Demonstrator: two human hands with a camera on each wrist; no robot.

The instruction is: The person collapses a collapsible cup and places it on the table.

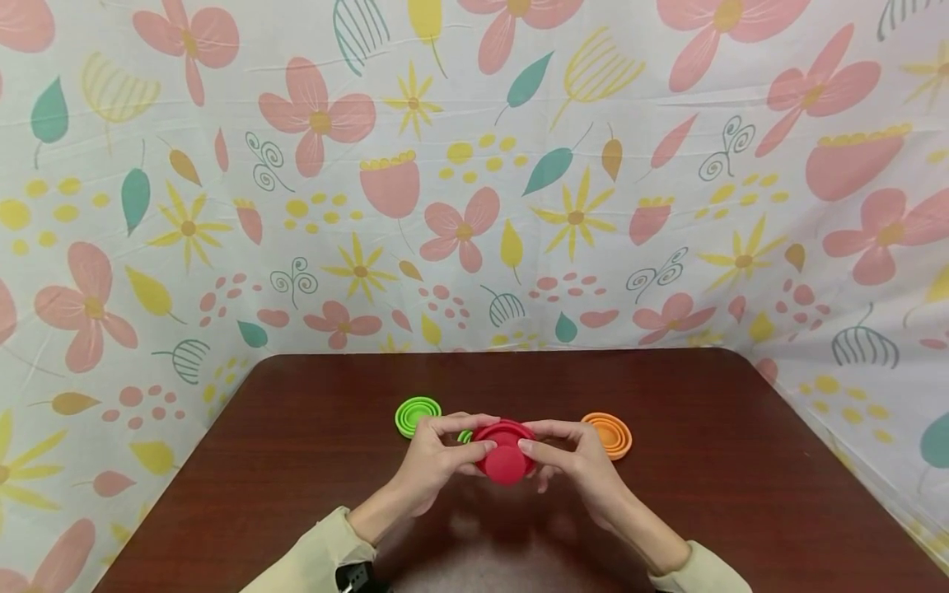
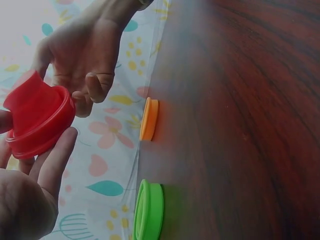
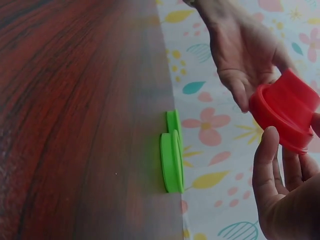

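Both hands hold a red collapsible silicone cup above the table, partly extended, its round flat base tilted toward me. My left hand grips its left side, thumb near the base and fingers along the rim. On the right side, my right hand pinches it in the same way. From the left wrist view, the wide rim and narrower stepped body of the red cup show between the hands. Just behind the left hand, a second green cup is mostly hidden.
A flattened green collapsible cup lies on the table behind my left hand. An orange one, also flattened with ringed folds, lies behind the right hand. The dark wooden table ends at a flower-patterned cloth at the back.
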